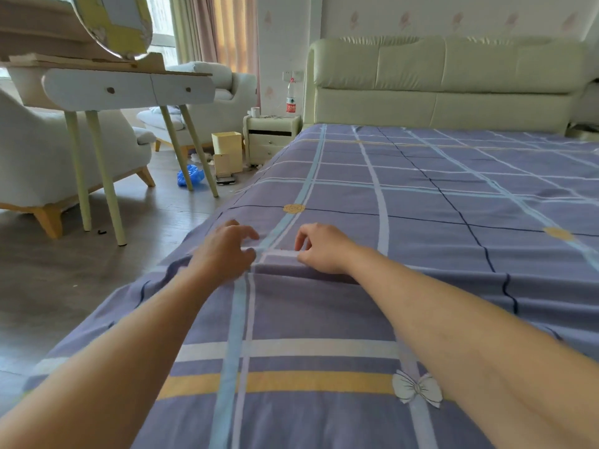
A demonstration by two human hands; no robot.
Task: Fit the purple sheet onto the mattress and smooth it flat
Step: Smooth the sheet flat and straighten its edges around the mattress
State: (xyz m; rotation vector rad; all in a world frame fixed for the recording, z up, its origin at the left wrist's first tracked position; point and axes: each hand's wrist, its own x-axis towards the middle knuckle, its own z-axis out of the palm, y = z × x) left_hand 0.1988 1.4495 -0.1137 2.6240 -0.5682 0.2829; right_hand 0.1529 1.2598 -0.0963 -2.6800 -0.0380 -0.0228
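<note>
The purple checked sheet (421, 196) with pale blue, white and yellow stripes covers the mattress from the cream headboard to the near end. A raised fold runs across it near the left edge, from left of my hands to the right. My left hand (223, 251) rests on this fold with its fingers spread and slightly curled. My right hand (319, 247) sits just right of it, thumb and fingers pinching the fabric at the crease. Both forearms stretch forward over the sheet. The mattress itself is hidden under the sheet.
A padded cream headboard (447, 82) stands at the far end. Left of the bed are a bedside cabinet (270, 137) with a bottle, a yellow bin (227, 153), a white dressing table (129, 89) with a mirror, and grey armchairs on the wood floor.
</note>
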